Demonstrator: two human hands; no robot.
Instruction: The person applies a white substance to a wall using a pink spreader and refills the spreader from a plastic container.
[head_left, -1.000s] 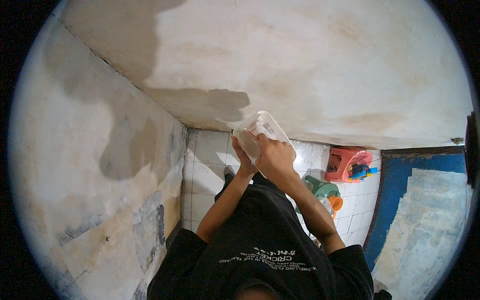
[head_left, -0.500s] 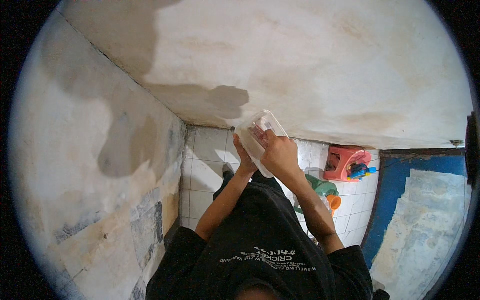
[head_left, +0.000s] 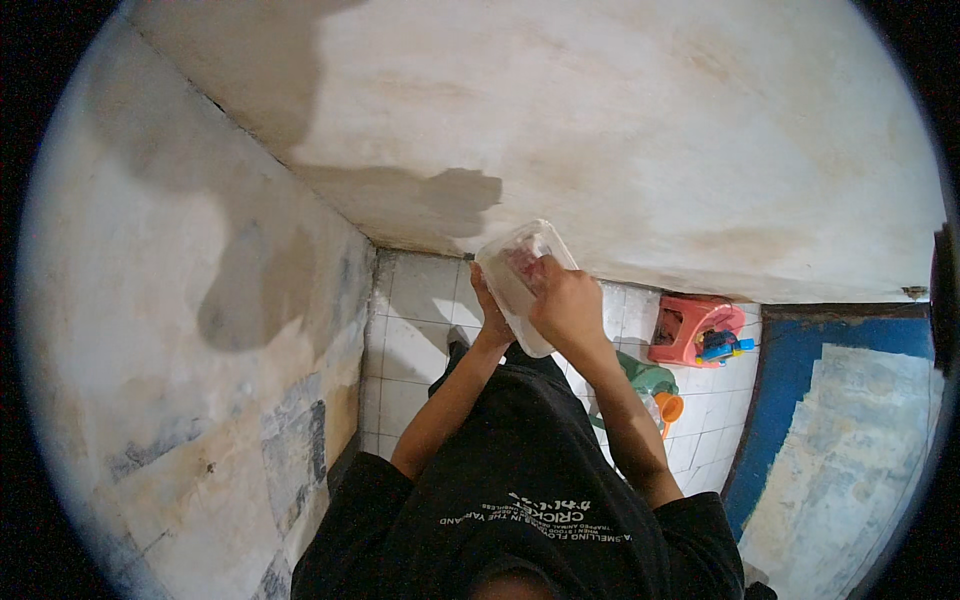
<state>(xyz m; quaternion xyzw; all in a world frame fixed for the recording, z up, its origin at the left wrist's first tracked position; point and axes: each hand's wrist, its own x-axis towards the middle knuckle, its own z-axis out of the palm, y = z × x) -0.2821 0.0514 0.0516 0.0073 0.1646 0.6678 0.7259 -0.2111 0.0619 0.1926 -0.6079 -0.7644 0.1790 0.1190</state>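
Two bare hands at work on one plastic tub (head_left: 510,290), clear and rectangular, held tilted in front of a black T-shirt (head_left: 590,450) with white lettering, above white floor tiles (head_left: 412,290). Left hand (head_left: 492,316) partly curled against the tub's left side, with hold of the wall there. Right hand (head_left: 568,308) loosely bent over the opposite rim, fingertips down inside, near a blurred reddish item (head_left: 522,262); impossible to tell any grip on it.

Looks light and thin-walled, likely springy under a squeeze, perhaps slippery if wet. Seems best held low on both long sides, with even pressure, clear of the flexible rim. Too blurred for judging the reddish item's weight or stiffness.

Beyond, to the right: an orange dipper (head_left: 668,408) beside a green container (head_left: 650,378), partly hidden by the right forearm. Farther along, a pink stool (head_left: 686,325), with a blue-and-yellow item (head_left: 722,347) at its right side. Just past the tub, a stained wall (head_left: 640,170), apparently tight against forward reach. At far right, a blue panel (head_left: 780,345), perhaps a door, with a large pale patch.
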